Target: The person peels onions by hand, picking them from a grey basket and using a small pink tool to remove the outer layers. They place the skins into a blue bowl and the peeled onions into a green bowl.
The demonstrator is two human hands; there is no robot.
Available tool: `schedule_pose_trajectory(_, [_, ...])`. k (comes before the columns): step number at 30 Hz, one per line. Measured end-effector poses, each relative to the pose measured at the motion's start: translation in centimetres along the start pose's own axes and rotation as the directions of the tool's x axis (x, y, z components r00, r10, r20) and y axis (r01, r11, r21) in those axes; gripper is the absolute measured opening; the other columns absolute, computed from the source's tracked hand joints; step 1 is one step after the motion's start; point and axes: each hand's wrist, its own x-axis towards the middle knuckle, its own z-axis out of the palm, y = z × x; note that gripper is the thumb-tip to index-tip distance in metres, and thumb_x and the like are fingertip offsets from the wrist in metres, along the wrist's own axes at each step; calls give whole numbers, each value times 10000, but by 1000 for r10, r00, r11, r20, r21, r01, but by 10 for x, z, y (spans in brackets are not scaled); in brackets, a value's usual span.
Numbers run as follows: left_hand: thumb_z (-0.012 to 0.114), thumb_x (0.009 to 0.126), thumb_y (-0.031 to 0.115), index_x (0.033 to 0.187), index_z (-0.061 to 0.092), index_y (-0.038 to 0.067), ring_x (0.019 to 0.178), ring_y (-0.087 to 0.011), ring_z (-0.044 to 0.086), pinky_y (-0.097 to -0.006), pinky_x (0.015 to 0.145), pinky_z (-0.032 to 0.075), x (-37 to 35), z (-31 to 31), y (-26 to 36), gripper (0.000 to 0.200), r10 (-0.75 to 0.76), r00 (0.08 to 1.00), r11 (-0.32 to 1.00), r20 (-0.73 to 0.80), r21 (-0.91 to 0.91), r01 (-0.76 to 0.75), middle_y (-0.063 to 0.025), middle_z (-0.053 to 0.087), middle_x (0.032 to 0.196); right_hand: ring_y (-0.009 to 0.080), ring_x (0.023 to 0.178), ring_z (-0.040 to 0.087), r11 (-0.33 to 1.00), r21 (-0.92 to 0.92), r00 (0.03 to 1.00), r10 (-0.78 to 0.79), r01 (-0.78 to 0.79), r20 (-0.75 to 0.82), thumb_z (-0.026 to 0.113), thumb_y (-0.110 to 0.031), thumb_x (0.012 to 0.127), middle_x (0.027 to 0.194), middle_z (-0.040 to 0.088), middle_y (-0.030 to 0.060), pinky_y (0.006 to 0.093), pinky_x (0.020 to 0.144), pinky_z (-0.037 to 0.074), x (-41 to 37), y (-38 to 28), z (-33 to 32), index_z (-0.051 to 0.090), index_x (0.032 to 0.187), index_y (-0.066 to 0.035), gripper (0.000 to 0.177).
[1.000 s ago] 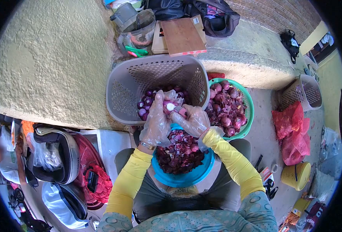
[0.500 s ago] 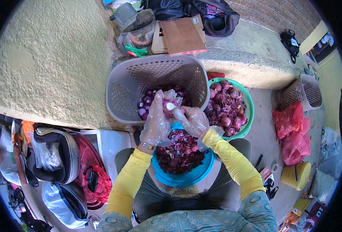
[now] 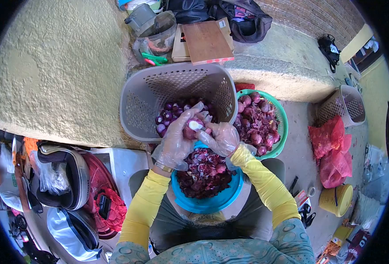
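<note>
A red onion point(image 3: 193, 128) with a white cut end facing up sits in the grip of my left hand point(image 3: 177, 137). Close against its right side is my right hand point(image 3: 223, 138), fingers bent in a pinch; what lies between them is hard to make out. Clear plastic gloves cover both hands. Just below them is a blue basin point(image 3: 207, 203) holding onion skins point(image 3: 199, 180) and some onions. Behind them stands a grey perforated basket point(image 3: 172, 79) with several peeled onions point(image 3: 167, 116) at its bottom.
To the right is a green basket point(image 3: 285, 127) full of unpeeled red onions point(image 3: 257, 123). Farther right lie red mesh sacks point(image 3: 335, 154) and a yellow bucket point(image 3: 336, 200). A brown board point(image 3: 207, 42) rests on the ledge, beyond the basket. Bags point(image 3: 64, 180) sit at left.
The onion has turned a little in my left hand, showing more of its white cut end. My left thumb has tilted to the right, and my right hand has shifted slightly.
</note>
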Motion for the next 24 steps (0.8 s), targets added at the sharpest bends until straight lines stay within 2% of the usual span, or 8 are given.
schedule_pose_trajectory(6, [578,1063,334,1188,631,41,1030,-221,656,-376,901,573,2,-8,-8,322,29,1000,1000,4,6,-29,-101,662,1124,420,642,668,1000,15,1000,15,-15,19,694,-497,924,662,653,190,504,598,528,-3,-2,5,689,830,-84,424])
schedule_pose_trajectory(8, [585,1060,332,1142,633,54,984,-218,663,-364,882,575,7,-19,-12,294,46,999,999,16,-21,-46,-90,666,1076,403,624,667,998,-16,998,-65,66,26,724,-453,914,652,652,165,477,562,515,-3,1,8,674,800,-74,398])
schedule_pose_trajectory(10, [595,1056,349,1076,622,78,930,-211,662,-360,849,577,6,-16,-11,273,13,993,1000,-115,-23,-15,-67,659,991,402,626,669,996,-48,996,-75,77,55,727,-448,912,654,655,161,477,566,519,-2,-2,5,674,806,-74,392])
schedule_pose_trajectory(15, [594,1052,389,1115,622,97,947,-195,661,-355,845,579,4,-14,-10,300,-7,994,998,-107,-59,1,-63,654,1013,400,643,678,981,-121,986,-142,151,82,734,-440,907,657,661,154,476,574,525,0,-1,1,672,819,-75,380])
schedule_pose_trajectory(17, [590,1053,403,1127,621,101,955,-187,659,-354,850,579,4,-13,-9,313,-8,994,999,-110,-49,2,-61,651,1035,396,646,689,996,1,996,-88,88,6,727,-543,879,682,681,173,489,602,552,0,3,5,688,862,-81,464])
schedule_pose_trajectory(20, [570,1059,423,1152,620,94,977,-174,655,-350,860,577,1,-5,-6,345,46,986,998,-160,-29,-52,-53,644,1081,390,672,700,996,-77,999,-47,48,18,749,-573,848,711,697,173,480,623,559,1,-5,-6,694,887,-60,518])
schedule_pose_trajectory(23, [548,1066,442,1210,620,86,992,-162,647,-346,872,572,2,-10,-12,391,79,991,996,-111,54,-73,-45,639,1100,387,684,704,995,-98,1000,-1,1,-7,756,-600,828,724,701,179,478,631,558,2,-11,-5,697,888,-35,571])
schedule_pose_trajectory(24, [542,1068,446,1238,617,85,988,-156,645,-346,864,574,5,-15,-17,406,159,986,972,-54,183,-147,-44,639,1095,387,684,704,995,-98,1000,0,0,-8,756,-600,828,724,701,179,478,631,558,2,-11,-3,697,888,-35,571])
